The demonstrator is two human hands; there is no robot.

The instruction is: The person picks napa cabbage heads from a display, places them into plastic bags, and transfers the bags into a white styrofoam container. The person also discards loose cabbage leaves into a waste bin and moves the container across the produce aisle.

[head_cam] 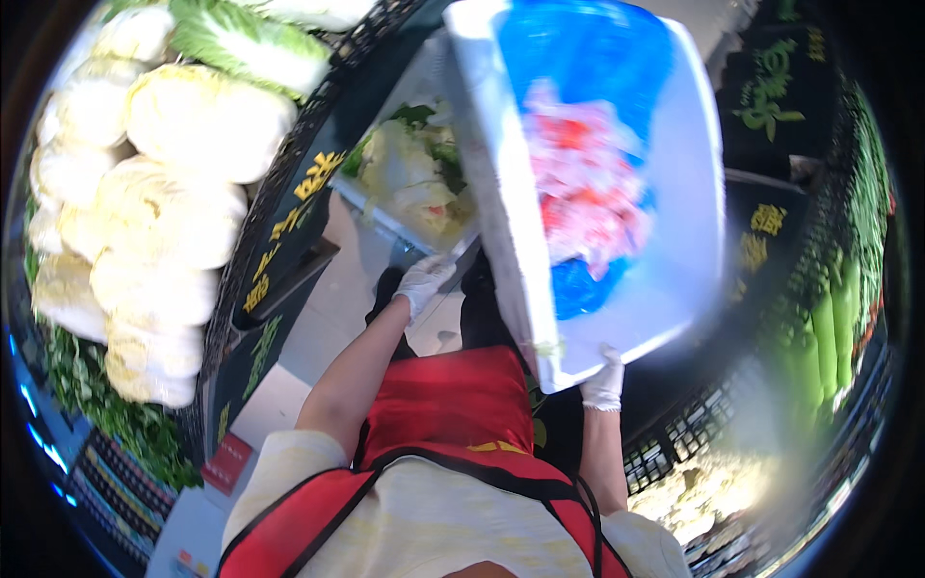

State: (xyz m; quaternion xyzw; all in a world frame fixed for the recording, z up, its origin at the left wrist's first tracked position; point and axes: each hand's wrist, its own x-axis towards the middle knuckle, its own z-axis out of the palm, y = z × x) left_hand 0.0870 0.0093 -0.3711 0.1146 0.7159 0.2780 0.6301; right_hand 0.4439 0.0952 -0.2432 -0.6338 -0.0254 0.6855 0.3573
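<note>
My right hand, in a white glove, grips the near corner of a white box, which is tilted. Inside it lie a blue plastic bag and a crumpled heap of red and white material, too blurred to name. A lower light-coloured bin, partly hidden behind that box, holds loose cabbage leaves and some darker greens. Also gloved, my left hand holds the near rim of this lower bin.
Napa cabbages fill a black-edged display stand on the left, with leafy greens nearer. At right, long green vegetables are on display. A black crate edge and pale produce lie near my right arm.
</note>
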